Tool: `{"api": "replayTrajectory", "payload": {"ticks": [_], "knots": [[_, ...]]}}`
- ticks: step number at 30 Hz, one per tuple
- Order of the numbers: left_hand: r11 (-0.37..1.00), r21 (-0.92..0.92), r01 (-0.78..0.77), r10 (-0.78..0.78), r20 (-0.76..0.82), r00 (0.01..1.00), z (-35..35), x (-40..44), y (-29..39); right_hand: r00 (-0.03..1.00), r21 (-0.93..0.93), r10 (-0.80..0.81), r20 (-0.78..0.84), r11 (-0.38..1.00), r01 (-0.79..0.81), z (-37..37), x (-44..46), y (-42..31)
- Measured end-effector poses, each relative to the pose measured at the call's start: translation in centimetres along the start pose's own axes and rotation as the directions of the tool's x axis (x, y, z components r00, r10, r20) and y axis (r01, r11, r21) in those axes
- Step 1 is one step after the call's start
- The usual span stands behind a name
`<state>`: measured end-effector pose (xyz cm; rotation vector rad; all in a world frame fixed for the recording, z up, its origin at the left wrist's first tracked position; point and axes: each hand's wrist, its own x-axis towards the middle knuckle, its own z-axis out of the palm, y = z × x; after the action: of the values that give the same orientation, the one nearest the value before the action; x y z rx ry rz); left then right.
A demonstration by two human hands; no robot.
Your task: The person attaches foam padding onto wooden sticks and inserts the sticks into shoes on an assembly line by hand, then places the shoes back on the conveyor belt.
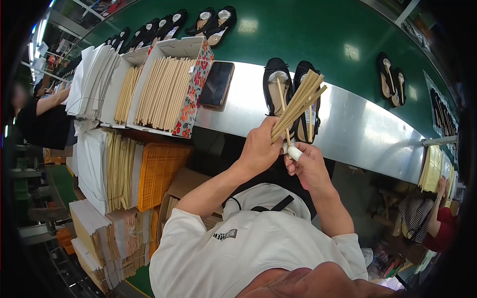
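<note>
**Left hand grips a bundle of sticks, right hand pinches one over the black shoes**

Your left hand [261, 146] is closed around a bundle of thin wooden sticks [300, 103], which fan out slightly at the upper ends. Your right hand [313, 170] has its fingers pressed together on the lower end of a single stick [279, 90]; a white covering [294, 152] wraps the thumb. That stick's upper part shows over the open left shoe [272, 102] of the pair in front of you. The right shoe [301, 72] stands just beside it, partly hidden by the bundle, with another stick [310, 126] in it. Both shoes are on the metal strip of the bench [367, 126]. Left of them lies a dark phone [217, 83], next to a floral box [199, 74] packed with upright-set sticks [161, 92]. More black shoes [221, 22] line the green surface [293, 30] beyond, and an orange crate [161, 171] sits below the box.
</note>
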<state>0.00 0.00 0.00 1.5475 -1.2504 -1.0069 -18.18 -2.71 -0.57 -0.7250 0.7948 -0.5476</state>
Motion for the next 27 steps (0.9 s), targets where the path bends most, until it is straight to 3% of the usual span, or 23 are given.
{"api": "replayTrajectory", "payload": {"ticks": [6, 8, 11, 20, 27], "knots": [[0.999, -0.048, -0.014, 0.013, -0.024, 1.000, 0.2, 0.1, 0.1, 1.000, -0.019, -0.008, -0.010, 1.000, 0.008, 0.3, -0.2, -0.1], [0.967, -0.184, 0.177, -0.179, 0.006, 0.984, 0.1, 0.2, 1.0, 1.000, -0.011, 0.011, 0.003, 1.000, -0.011, 0.0, 0.2, 0.1], [0.948, -0.236, 0.211, -0.209, 0.036, 0.977, 0.1, 0.4, 0.3, 1.000, 0.004, 0.000, -0.012, 1.000, 0.000, -0.1, 0.6, 0.2], [0.893, -0.285, 0.348, -0.302, 0.194, 0.934, -0.5, 0.8, 1.1, 0.999, 0.065, -0.044, -0.032, 0.997, 0.046, 0.2, 1.5, 0.8], [0.894, -0.277, 0.353, -0.330, 0.127, 0.935, 0.1, 1.3, 0.6, 0.999, 0.012, 0.006, -0.032, 1.000, -0.006, 0.0, 1.5, 0.7]]}}
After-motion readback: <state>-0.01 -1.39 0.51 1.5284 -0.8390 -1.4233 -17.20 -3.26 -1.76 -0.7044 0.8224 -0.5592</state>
